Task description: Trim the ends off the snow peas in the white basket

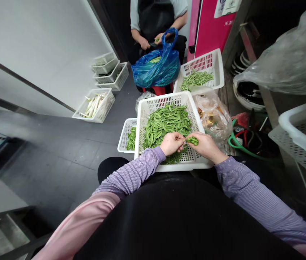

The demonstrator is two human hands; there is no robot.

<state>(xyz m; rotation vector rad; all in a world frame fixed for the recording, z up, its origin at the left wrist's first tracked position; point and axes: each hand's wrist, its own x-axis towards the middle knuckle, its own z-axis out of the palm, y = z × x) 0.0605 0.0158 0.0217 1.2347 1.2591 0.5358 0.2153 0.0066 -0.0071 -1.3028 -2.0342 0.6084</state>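
Grey floor tiles (60, 159) ran beneath a white wall panel (39, 47) as a seated worker in a striped lilac top leaned over a white plastic basket (166, 98) heaped with green pea pods (166, 124). The worker's right hand (205, 146) had its grip closed around a small bunch of pods (192, 141) above the basket. The left hand (171, 143) was curled nearly shut beside it, its grip meeting the end of the bunch; anything pinched there was too small to tell. A smaller white basket (124, 139) of pods sat just beside the full one, partly beneath its edge. Ahead, a co-worker (155, 18) in a black apron sat behind a blue plastic bag (155, 68), with a third basket (204, 63) of pods beside it, before a pink cabinet (212, 25). Stacked baskets (109, 74) and a basket of white stalks (94, 106) stood along the wall. A clear plastic bag (212, 115) lay right of the full basket.
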